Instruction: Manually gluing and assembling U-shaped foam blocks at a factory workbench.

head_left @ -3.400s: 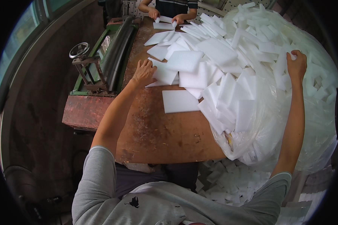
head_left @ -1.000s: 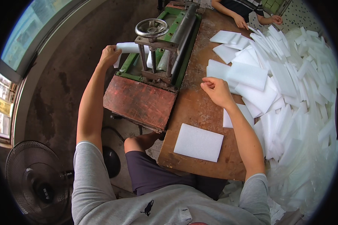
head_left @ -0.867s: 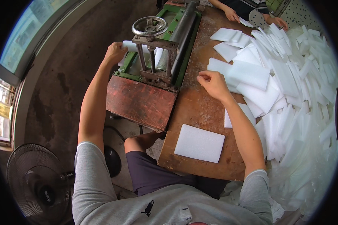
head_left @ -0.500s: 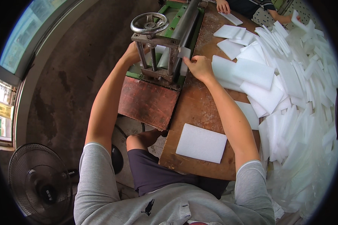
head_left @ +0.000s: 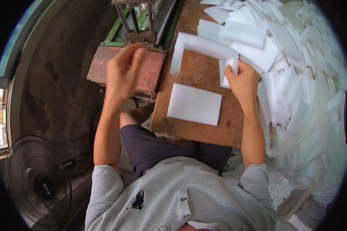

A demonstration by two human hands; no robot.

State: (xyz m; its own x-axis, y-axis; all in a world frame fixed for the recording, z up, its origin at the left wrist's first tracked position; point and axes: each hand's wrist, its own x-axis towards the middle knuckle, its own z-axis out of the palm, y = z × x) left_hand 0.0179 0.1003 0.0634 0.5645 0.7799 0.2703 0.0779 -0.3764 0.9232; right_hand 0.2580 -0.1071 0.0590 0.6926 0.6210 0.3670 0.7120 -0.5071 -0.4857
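Note:
My right hand pinches one leg of a U-shaped white foam piece between thumb and fingers. The piece is held over the brown wooden table, its other leg pointing down toward me. My left hand is raised above the reddish board at the near end of the machine. It is slightly blurred, with thumb and fingers apart and nothing seen in it. Below the U-shaped piece, a flat rectangular white foam sheet lies on the table, touched by neither hand.
A green-framed roller machine with metal posts stands at the upper left, partly out of frame. White foam sheets pile up along the table's right side, beside clear plastic film. A black fan stands at lower left.
Both hands have come back from the machine toward me. The U-shaped foam piece is now plainly in my right hand over the table. The view has shifted, and the other person is out of sight.

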